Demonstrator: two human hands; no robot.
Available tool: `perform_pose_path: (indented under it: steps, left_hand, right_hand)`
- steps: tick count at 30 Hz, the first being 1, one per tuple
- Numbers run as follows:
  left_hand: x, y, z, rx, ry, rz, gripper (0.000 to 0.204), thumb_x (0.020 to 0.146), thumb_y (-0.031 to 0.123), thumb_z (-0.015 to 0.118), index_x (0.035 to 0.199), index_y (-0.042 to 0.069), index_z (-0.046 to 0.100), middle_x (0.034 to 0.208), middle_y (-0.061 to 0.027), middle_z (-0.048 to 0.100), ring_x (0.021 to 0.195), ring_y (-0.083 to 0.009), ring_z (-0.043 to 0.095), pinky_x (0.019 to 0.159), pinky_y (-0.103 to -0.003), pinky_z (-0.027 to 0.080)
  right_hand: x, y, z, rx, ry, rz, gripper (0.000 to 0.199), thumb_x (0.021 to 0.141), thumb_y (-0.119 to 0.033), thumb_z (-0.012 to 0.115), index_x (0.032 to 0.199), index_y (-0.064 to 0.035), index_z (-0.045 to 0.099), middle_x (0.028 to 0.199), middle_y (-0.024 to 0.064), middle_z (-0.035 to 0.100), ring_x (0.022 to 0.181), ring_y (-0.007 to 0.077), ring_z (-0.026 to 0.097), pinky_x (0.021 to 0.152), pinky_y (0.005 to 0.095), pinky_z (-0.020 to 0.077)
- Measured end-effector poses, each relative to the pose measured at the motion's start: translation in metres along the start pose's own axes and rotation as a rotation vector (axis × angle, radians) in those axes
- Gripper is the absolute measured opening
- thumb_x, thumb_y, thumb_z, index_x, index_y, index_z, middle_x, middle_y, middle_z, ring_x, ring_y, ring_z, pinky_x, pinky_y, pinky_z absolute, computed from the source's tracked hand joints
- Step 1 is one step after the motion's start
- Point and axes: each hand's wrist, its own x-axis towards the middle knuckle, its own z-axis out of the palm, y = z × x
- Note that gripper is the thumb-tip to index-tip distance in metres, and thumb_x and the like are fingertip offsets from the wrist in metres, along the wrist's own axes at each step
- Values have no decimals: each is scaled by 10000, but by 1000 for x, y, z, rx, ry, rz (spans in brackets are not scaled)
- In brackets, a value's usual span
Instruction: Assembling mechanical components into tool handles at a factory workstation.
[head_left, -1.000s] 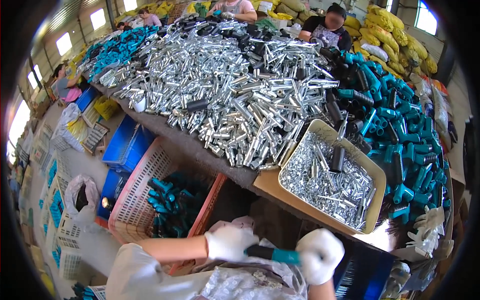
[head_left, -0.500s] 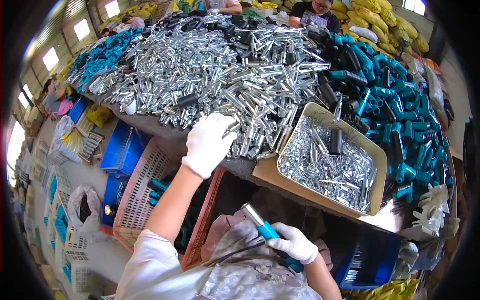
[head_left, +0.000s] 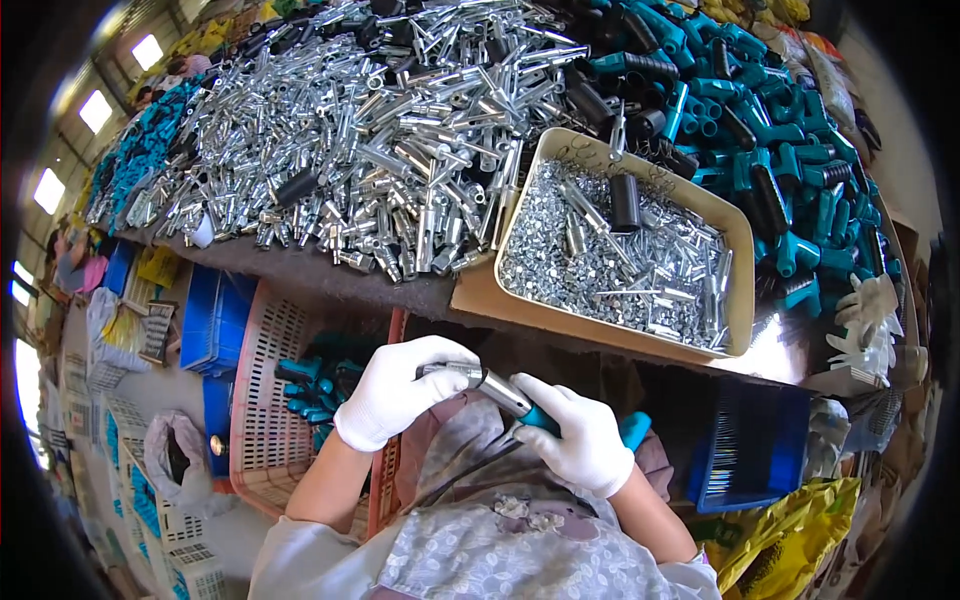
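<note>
Tool [head_left: 520,403] lies slantwise below the worktop [head_left: 330,280] edge: metal tip up-left in left hand [head_left: 395,390] grip, teal handle low-right, right hand [head_left: 580,440] wrapped round it. Both grips closed on it, left nearer the tip.

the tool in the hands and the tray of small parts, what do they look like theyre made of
The tool has a shiny, probably plated steel shaft, mirror-bright, with a matte teal grip, likely plastic or rubber. The tray looks like beige plastic or board, with a dull, smooth rim. Both hands wear white knit gloves.
</note>
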Motion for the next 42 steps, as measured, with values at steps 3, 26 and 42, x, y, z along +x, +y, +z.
perform_pose_path:
  steps: [3,26,42]
  left_hand:
    - [-2,-6,-1,-9,-130,-118,222,920,135,689,1060,-38,697,857,-45,697,749,-74,586,680,-234,489]
    - [-14,22,18,379,-232,201,214,805,30,694,1015,62,720,1051,-129,680,942,-228,660,776,-317,540]
    - [-16,1,26,56,-132,46,289,909,125,691,1171,25,624,986,-61,650,848,-160,637,736,-284,522]
  right_hand:
    - [-5,0,0,-199,-30,16,580,763,-194,769,1310,-114,594,872,110,632,795,317,655,674,406,524]
    - [-10,22,-16,195,-207,73,419,908,-460,656,1115,-97,692,784,181,670,756,387,667,685,422,521]
    - [-15,21,-20,37,-143,58,428,903,-461,649,1108,-88,689,809,175,681,775,373,672,688,436,527]
